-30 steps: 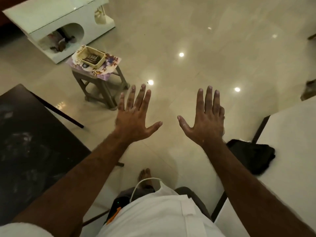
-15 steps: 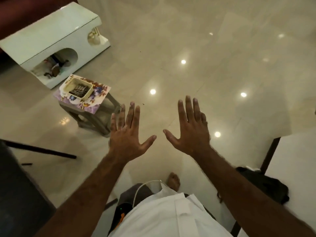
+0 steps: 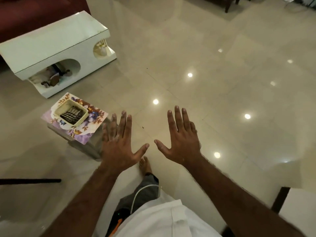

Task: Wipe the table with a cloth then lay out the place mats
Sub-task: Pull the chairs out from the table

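My left hand (image 3: 119,144) and my right hand (image 3: 181,139) are stretched out in front of me over the tiled floor, palms down, fingers straight and spread, holding nothing. To the left of my left hand a small stool (image 3: 89,147) carries floral place mats (image 3: 82,134) with a cream basket (image 3: 71,114) on top; a dark checked cloth (image 3: 71,115) lies in the basket. My left fingers overlap the stool's right edge in the view. A white table corner (image 3: 301,211) shows at the lower right.
A low white coffee table (image 3: 54,45) stands at the upper left with items on its lower shelf, a dark red sofa (image 3: 34,12) behind it. A dark bar (image 3: 30,181) juts in from the left edge. My bare foot (image 3: 145,165) is on the glossy floor.
The view has swung right and forward: the dark table on the left has left the frame, the black item by the white table too. The stool is nearer. Both hands stay spread.
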Demonstrator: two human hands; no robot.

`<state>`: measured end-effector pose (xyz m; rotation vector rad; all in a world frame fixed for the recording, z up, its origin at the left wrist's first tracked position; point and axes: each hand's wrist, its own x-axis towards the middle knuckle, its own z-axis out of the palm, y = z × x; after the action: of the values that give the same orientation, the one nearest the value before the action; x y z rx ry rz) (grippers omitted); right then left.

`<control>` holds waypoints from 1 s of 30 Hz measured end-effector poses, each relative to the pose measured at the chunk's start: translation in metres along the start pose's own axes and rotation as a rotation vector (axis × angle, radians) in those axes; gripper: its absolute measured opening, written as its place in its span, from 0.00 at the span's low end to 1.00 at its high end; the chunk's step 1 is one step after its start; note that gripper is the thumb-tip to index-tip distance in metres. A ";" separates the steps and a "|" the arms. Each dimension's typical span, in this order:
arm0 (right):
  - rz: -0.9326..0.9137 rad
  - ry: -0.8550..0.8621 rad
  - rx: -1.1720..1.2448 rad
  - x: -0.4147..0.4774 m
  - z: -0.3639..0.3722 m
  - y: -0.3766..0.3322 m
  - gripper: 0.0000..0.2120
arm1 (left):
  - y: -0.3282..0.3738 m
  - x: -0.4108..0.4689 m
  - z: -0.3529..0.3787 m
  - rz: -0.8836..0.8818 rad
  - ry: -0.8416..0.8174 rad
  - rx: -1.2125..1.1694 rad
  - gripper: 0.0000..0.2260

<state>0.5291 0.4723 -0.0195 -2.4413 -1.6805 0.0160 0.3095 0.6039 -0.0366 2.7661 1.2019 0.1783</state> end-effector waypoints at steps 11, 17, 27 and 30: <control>-0.063 -0.075 0.031 0.225 0.010 -0.009 0.57 | -0.086 0.189 -0.017 -0.022 -0.054 0.070 0.53; -0.158 -0.090 0.050 0.345 0.029 -0.003 0.57 | -0.125 0.272 0.000 -0.167 -0.054 0.056 0.53; -0.436 -0.138 0.045 0.550 0.053 -0.007 0.56 | -0.177 0.408 -0.002 -0.395 -0.039 0.068 0.53; -0.533 -0.154 0.043 0.605 0.056 -0.027 0.56 | -0.197 0.432 -0.004 -0.479 -0.019 0.058 0.54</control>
<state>0.7174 1.0502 -0.0149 -1.9299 -2.3158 0.1694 0.4599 1.0545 -0.0372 2.4223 1.8381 0.0698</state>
